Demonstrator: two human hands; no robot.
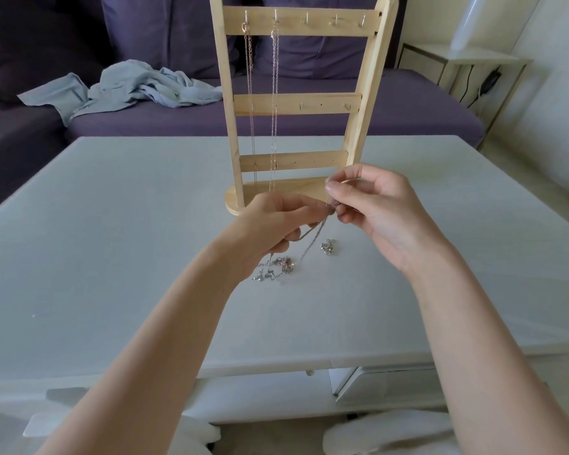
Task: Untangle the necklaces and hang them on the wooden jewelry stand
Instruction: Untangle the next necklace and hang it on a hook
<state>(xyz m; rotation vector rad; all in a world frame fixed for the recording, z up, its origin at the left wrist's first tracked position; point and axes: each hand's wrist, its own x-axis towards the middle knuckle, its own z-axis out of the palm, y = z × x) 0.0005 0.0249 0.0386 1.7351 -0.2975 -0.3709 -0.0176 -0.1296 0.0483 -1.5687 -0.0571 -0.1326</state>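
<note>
A wooden jewelry stand (296, 103) rises at the far middle of the white table (112, 241). Two thin necklaces hang from its top hooks, a pinkish one (251, 93) on the left and a silver one (274, 93) beside it. In front of the stand's base my left hand (273, 228) and my right hand (378, 211) both pinch a silver chain (312, 239) that runs down to a tangled pile of chains (278, 267) on the table. A smaller clump of chain (327, 248) lies to the right of that pile.
A purple sofa (309, 119) stands behind the table, with a crumpled light blue cloth (135, 90) on its seat. A white side table (457, 60) with a black cable is at the back right. White slippers show below the table's front edge.
</note>
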